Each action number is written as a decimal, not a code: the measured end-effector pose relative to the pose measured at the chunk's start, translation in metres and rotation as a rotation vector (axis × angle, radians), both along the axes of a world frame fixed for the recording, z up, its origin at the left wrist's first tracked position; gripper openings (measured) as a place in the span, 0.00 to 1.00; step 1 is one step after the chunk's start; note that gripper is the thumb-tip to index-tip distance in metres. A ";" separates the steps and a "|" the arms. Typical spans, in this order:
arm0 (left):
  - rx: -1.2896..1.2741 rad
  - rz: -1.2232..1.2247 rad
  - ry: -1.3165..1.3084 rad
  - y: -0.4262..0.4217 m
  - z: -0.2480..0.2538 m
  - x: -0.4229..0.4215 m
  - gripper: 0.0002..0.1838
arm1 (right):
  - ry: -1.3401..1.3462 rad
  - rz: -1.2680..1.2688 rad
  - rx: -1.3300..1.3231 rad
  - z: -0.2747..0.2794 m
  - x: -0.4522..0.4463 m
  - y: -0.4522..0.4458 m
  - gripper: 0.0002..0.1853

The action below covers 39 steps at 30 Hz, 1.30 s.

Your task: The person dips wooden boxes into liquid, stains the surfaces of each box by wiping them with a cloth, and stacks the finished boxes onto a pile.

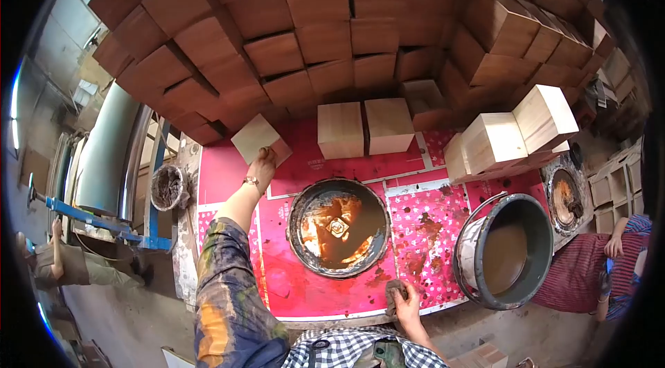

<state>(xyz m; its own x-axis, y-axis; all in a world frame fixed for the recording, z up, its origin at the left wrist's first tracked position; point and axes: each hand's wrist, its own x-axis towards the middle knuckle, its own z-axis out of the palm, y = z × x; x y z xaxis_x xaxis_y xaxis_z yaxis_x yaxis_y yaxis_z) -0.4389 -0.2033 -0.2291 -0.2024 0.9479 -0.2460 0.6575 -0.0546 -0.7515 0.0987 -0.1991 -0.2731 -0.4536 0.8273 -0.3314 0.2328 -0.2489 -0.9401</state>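
My left hand [263, 166] reaches far across the table, its fingers closed on the near edge of a pale wooden box [255, 138] that sits tilted at an angle. Near the front edge of the table, my right hand [409, 304] grips a dark, stained rag [392, 299]. Between my hands lies a round, shallow black pan [296, 243] with brown liquid and a bright square reflection in it. To the right of the pan stands a big grey bucket [539, 257] holding murky brown liquid.
Reddish-brown boxes [315, 1] are stacked high at the back. Two pale boxes [388, 126] stand before them, with more pale boxes [493, 143] at right. A crusted pot [170, 188] is at left. Other people are at the left and right, one in a striped skirt [571, 271].
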 end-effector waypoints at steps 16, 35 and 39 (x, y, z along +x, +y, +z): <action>1.051 0.350 -0.731 -0.018 -0.037 -0.015 0.16 | -0.115 0.042 0.113 0.010 -0.020 -0.038 0.15; 0.552 0.642 -0.683 -0.021 0.008 -0.126 0.72 | -0.205 0.017 0.151 -0.032 -0.028 -0.052 0.18; 0.452 0.624 -0.825 -0.019 0.049 -0.102 0.60 | -0.225 0.083 0.218 0.005 -0.046 -0.053 0.17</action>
